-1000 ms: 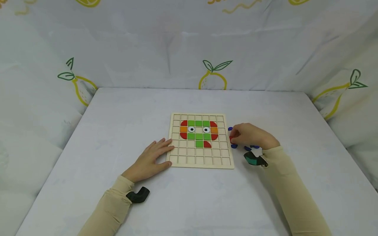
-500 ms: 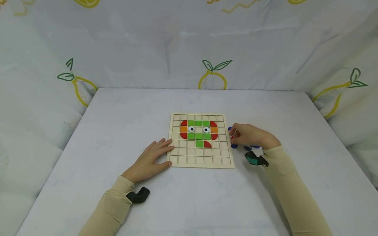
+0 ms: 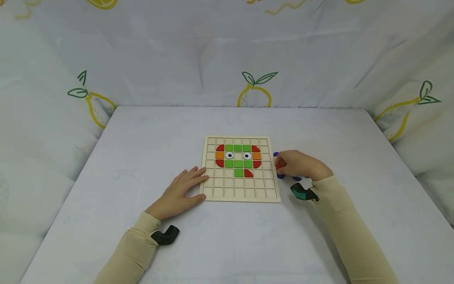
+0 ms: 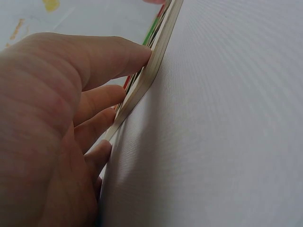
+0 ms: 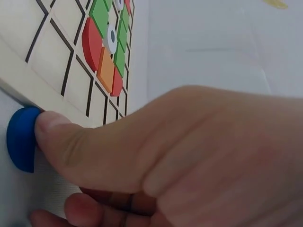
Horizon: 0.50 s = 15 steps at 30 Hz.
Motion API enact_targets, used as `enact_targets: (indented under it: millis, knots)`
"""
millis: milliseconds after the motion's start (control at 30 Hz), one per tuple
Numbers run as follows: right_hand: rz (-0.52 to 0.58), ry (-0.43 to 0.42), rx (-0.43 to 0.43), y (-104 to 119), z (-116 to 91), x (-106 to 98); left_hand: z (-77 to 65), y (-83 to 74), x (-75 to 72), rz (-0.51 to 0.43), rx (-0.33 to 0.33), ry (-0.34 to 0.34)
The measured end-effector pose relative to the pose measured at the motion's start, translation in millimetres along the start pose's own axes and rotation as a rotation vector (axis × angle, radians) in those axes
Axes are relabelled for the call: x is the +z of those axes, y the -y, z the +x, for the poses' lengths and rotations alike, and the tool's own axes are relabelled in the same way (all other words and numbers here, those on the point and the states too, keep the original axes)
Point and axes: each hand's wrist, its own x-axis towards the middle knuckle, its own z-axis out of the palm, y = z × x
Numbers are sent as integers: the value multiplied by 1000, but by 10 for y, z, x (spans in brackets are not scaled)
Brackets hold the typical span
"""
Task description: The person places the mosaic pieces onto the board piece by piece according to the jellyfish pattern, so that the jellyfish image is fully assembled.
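Observation:
A square wooden grid board [image 3: 239, 193] lies flat on the table, carrying red, green and orange tiles [image 3: 239, 172] and two white eye discs [image 3: 229, 155]. My left hand [image 3: 179, 195] rests along its left edge, fingers spread and fairly straight; in the left wrist view the thumb touches the board's side. Just past the right edge, my right hand [image 3: 301, 163] pinches a red piece [image 3: 278, 167] with thumb and fingers, partly covering it. A blue rounded piece [image 5: 22, 139] sits beside the right thumb in the right wrist view; the red piece is hidden there.
More blue pieces [image 3: 297, 178] lie under and around the right hand, some partly hidden. Another blue piece [image 3: 276, 154] is near the board's right edge. The white table [image 3: 227, 244] backs onto a white curtain [image 3: 159, 59] printed with lemons.
My right hand has shifted slightly left, its fingers still at the red piece by the board's edge. The left hand and the tiles on the board have stayed put.

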Motion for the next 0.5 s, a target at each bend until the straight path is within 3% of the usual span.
enact_targets:
  millis: [267,500]
  knots:
    - [55,-75,-73,-25,-89,-88,-9,5,-1,-11,1,3]
    - [172,-233,-249,64,7,-54,-8,3,-11,-6,7,1]
